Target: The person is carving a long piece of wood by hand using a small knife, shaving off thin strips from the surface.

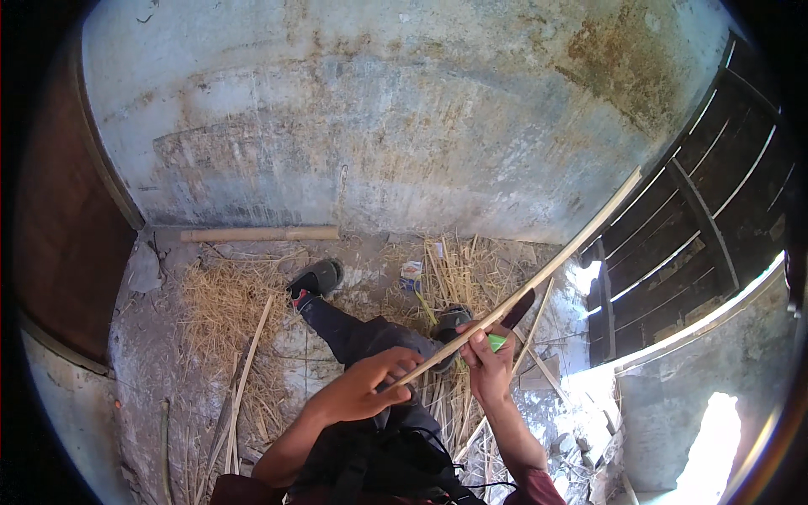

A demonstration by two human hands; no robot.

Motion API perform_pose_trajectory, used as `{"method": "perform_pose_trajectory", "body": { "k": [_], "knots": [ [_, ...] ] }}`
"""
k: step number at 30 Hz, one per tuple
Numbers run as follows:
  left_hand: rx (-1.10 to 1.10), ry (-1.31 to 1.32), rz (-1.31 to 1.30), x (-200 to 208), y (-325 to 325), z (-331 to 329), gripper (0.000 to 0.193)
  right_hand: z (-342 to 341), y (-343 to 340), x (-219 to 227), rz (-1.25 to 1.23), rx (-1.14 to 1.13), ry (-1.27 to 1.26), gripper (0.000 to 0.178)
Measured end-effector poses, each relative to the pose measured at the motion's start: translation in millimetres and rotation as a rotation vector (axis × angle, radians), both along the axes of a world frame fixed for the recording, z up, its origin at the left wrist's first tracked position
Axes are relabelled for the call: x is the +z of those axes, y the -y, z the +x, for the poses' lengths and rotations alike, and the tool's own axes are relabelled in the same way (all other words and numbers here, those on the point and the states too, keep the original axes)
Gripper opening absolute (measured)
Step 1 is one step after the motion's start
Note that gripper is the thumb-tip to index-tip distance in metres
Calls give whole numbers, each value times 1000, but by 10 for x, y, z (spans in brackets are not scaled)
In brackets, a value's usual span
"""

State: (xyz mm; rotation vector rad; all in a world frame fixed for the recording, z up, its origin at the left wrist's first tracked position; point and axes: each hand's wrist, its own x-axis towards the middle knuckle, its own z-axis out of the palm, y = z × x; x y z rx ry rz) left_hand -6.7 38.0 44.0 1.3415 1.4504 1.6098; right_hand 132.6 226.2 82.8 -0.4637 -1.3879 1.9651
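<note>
A long pale bamboo strip (555,265) slants from my lap up to the far right. My left hand (370,385) is closed around its near end. My right hand (488,362) is closed on a knife (518,310), whose dark blade sticks out beyond the strip. Something bright green (497,342) shows at that hand; whether it is part of the handle, I cannot tell. The strip crosses just over the right fingers, and the blade lies beside or behind it. Whether the cutting edge touches the strip is hidden.
Piles of thin shavings (231,311) cover the floor around my shoes (316,278). A bamboo pole (261,234) lies along the stained wall (379,126). Loose strips (248,370) lie at my left. A dark slatted panel (690,219) stands at right, a brown door (67,194) at left.
</note>
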Motion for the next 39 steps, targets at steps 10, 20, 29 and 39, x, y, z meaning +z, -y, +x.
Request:
{"method": "perform_pose_trajectory", "body": {
  "k": [10,20,29,39],
  "knots": [
    [-100,233,-173,143,-213,186,51,249,-215,80,431,-116,172,52],
    [31,223,-270,482,-121,235,40,465,-71,144,795,-146,158,38],
    [218,-164,-237,474,-100,348,40,297,-33,278,1319,-110,72,24],
    [349,-385,-249,373,-86,482,34,201,-1,174,1385,-154,37,19]
  ]
}}
